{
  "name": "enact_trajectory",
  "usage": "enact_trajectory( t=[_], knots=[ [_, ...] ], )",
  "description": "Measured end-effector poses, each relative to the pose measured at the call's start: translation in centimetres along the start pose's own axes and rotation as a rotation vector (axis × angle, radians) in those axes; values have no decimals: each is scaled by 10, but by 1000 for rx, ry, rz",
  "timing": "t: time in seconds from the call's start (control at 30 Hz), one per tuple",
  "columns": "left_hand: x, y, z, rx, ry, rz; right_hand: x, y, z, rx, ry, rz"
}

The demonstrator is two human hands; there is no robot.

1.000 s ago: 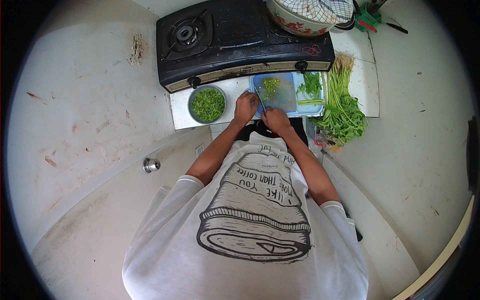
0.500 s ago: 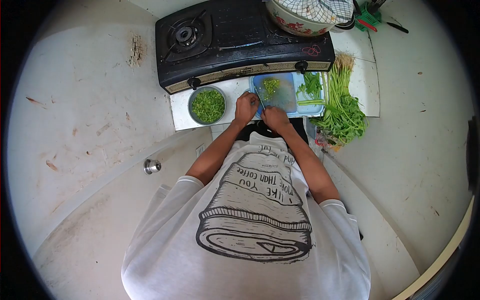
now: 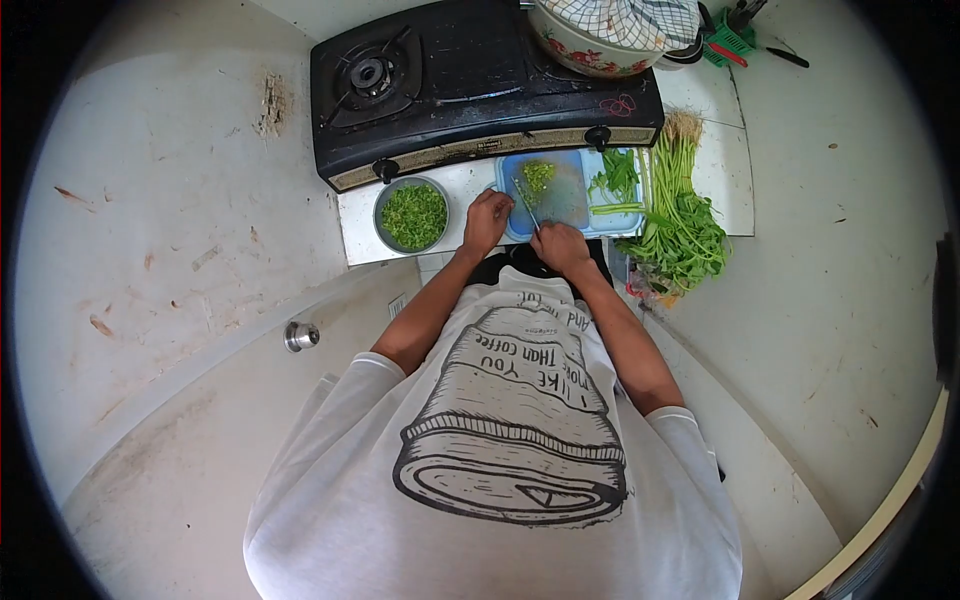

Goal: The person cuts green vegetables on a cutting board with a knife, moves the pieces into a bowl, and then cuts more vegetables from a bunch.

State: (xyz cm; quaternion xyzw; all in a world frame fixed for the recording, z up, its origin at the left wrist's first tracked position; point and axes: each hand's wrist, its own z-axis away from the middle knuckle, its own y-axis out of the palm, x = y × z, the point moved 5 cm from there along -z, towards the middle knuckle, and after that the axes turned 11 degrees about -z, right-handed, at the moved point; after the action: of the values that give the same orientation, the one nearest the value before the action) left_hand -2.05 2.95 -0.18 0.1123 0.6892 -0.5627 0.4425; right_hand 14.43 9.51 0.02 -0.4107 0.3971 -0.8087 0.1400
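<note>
My right hand (image 3: 562,247) is closed around a knife (image 3: 526,200) at the near edge of a blue tray-like board (image 3: 570,205). Its blade slants up and left, toward a small heap of chopped greens (image 3: 538,176) on the board. At the board's left edge, my left hand (image 3: 486,222) has its fingers curled together; whatever they may pinch is too small to make out. Left of that hand, a grey bowl (image 3: 379,228) holds finely chopped greens (image 3: 414,216). Cut leaves and stalks (image 3: 617,178) lie in the board's right-hand part.
A black two-burner gas stove (image 3: 465,85) stands behind the board, with a flowered pot (image 3: 590,58) under a checked cloth (image 3: 625,20). Leafy stalks with roots (image 3: 688,210) lie at the right. Beyond them are a green basket (image 3: 730,42) and a dark-handled utensil (image 3: 788,56).
My right hand has shifted slightly right, and the knife blade has swung away from my left hand, over the board. My left hand stays at the board's left edge.
</note>
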Motion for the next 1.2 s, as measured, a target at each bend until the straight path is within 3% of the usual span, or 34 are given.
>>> enact_trajectory(
  t=[0.47,0.67,0.77,0.87,0.97,1.07,1.2],
  knots=[
    [4,-8,13,-20,96,15,0,1,-2,40,-35,-24],
    [2,-16,12,12,55,35,-11,-24,-13,23,45,9],
    [-6,-19,8,69,11,111,-14,-40,-14,-29,26,-6],
    [-20,-15,5,176,89,84,-12,-58,-9,-52,61,4],
    [-52,-13,1,514,167,-56,-14,-66,-5,-39,107,7],
    [-58,8,-2,592,361,-139,-14,-75,3,-67,112,-39],
    [-58,16,-14,645,339,-209,-24,-78,10,-98,119,-25]
  ],
)
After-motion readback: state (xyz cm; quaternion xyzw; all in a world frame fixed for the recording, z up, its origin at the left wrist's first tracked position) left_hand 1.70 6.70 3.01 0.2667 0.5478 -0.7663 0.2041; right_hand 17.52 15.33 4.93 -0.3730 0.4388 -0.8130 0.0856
